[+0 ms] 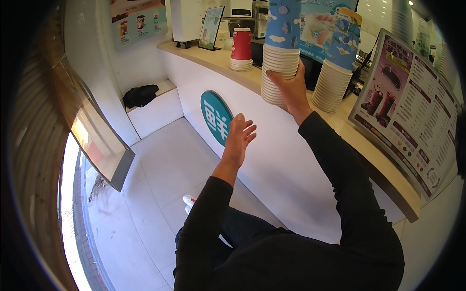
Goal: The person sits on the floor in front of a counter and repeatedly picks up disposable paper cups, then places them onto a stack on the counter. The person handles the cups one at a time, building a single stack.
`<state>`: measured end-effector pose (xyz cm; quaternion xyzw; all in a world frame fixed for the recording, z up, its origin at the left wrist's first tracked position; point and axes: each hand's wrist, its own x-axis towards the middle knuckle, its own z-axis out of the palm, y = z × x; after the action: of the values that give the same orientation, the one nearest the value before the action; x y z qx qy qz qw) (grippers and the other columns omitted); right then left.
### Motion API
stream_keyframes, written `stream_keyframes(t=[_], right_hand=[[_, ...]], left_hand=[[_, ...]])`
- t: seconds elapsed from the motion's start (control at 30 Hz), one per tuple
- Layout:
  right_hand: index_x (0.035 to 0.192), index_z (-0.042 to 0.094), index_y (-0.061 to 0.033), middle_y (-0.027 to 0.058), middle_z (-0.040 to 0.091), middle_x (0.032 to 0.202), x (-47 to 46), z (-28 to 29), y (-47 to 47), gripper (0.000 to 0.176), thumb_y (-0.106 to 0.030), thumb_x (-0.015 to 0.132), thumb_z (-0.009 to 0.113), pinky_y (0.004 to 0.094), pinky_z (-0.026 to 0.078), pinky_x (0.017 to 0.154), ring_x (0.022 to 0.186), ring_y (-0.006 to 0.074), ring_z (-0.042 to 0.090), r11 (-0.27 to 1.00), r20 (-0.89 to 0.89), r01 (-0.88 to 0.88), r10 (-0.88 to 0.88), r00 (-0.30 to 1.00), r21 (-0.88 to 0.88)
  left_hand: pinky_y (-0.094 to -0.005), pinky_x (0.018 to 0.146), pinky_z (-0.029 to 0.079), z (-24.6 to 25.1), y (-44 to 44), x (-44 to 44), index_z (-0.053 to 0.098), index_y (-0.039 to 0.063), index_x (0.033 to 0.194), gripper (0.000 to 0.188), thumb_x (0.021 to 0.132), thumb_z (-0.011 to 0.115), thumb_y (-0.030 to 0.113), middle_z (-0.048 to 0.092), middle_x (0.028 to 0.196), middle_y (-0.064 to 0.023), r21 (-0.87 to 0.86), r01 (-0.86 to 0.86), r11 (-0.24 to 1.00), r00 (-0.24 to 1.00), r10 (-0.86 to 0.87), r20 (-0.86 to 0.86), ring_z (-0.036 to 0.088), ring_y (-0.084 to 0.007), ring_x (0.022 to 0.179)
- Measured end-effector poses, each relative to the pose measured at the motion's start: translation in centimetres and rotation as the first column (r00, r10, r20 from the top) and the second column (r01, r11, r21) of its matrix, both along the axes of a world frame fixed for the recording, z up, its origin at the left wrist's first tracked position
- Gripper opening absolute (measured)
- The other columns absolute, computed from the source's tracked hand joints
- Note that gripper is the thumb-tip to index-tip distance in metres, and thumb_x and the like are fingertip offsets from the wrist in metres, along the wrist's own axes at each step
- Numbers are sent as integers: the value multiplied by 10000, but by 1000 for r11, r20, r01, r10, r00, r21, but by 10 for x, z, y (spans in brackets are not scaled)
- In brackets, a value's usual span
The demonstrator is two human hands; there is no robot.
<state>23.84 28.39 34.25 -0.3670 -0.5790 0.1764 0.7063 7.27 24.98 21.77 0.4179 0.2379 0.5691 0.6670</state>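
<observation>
My right hand [291, 85] grips a tall stack of blue paper cups [280, 54] by its white nested rims, at the counter's front edge. The cups are upside down, with the rims at the bottom. Just right of it stands a second stack of blue paper cups [333, 80], leaning slightly in this view. To the left, a shorter stack of red paper cups [241, 47] rests on the counter. My left hand [238, 140] is raised before the counter's white front, fingers apart and holding nothing.
The wooden counter [214, 65] bears a framed sign [211, 28] at the far left and a large menu board [407, 112] at the right. A black cloth item [141, 95] lies on a low ledge in the corner. A hanging panel [98, 134] is at my left.
</observation>
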Motion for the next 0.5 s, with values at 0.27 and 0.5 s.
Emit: stream_keyframes(t=[0.27,0.5], right_hand=[[1501,315,-82,178,523,1352,-32,-49,-52,987,-204,700,879,461,448,1061,1253,353,532,993,382,-54,11,924,103],[1435,403,-97,171,554,1307,-61,-149,-92,962,-213,626,909,483,433,1004,1184,382,561,964,575,-222,100,812,146]], left_hand=[[-415,1095,445,23,-12,5,416,108,1484,790,976,447,712,567,1375,-121,-6,234,972,908,-216,360,579,-249,1220],[-390,1046,484,-75,-78,-56,529,123,1387,465,1057,480,446,624,1322,-25,-169,215,962,917,-140,373,594,-200,1231]])
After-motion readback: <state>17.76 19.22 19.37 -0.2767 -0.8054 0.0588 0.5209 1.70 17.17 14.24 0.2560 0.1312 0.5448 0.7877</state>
